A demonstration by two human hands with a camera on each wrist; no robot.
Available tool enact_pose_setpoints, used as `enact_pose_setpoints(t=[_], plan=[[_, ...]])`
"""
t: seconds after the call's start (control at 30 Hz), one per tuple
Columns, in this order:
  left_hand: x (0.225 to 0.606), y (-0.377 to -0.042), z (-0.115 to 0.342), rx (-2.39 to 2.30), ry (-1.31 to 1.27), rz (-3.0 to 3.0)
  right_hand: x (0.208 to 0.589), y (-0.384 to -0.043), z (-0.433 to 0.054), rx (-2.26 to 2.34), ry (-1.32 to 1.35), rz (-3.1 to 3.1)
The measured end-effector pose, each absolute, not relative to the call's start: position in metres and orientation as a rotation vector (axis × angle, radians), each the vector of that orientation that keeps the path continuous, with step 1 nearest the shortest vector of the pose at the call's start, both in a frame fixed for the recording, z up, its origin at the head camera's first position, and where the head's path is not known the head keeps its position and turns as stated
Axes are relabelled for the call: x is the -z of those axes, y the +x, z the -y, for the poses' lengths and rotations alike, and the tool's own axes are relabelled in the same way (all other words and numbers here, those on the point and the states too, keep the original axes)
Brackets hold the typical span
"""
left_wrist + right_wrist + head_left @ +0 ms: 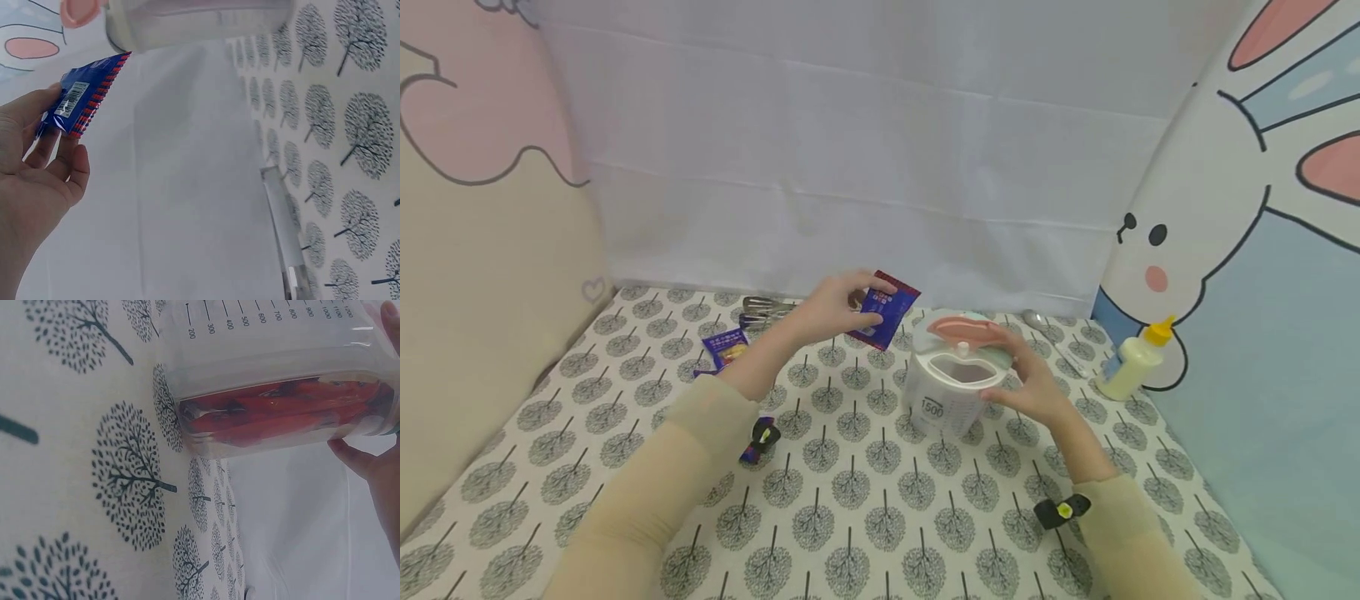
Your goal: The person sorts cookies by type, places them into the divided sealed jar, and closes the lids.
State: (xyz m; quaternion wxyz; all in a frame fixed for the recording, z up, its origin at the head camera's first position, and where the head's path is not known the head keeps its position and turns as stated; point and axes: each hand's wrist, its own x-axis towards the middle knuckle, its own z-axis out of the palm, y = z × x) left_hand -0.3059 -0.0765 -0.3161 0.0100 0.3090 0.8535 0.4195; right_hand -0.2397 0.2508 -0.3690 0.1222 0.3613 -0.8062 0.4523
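Observation:
My left hand point(831, 312) pinches a blue snack packet point(892, 315) with red crimped edges, held in the air just left of the container. In the left wrist view, a barcode shows on the packet point(78, 94), between thumb and fingers. The clear storage container point(936, 408), marked 1500, stands on the table. A pink flap point(962, 331) on its lid is raised behind an uncovered opening. My right hand point(1033, 382) grips the container's right side at the lid, thumb near the front rim. Through the wall, the right wrist view shows red-wrapped items point(281, 412) inside.
Blue packets point(726, 346) lie at the left, partly behind the left forearm, with another packet point(751, 454) by that wrist. Metal tongs point(762, 308) rest behind the left hand. Right of the container are a spoon point(1037, 321) and a yellow-capped bottle point(1127, 367).

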Motion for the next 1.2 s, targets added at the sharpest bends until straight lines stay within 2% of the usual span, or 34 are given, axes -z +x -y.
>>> enact_pose_setpoints(t=[0.2,0.37,0.57,0.8,1.0,1.2], plan=[[0.292,-0.284,0.063,-1.457,1.112,-2.698,0.366,-0.238,-0.250,-1.407,0.983,2.430],[0.290,-0.267,0.040,-1.536,1.292,-2.650,0.370,-0.237,-0.251,-1.464,0.972,2.424],[0.302,-0.261,0.015,-1.604,1.386,-2.625,0.371,-0.240,-0.250,-1.437,1.058,2.368],[0.323,-0.262,-0.005,-1.626,1.426,-2.592,0.369,-0.236,-0.250,-1.443,0.893,2.461],[0.340,-0.258,-0.009,-1.497,1.452,-2.635,0.368,-0.234,-0.248,-1.424,0.855,2.484],[0.350,-0.258,-0.003,-1.319,1.508,-2.706,0.369,-0.234,-0.249,-1.392,0.969,2.415]])
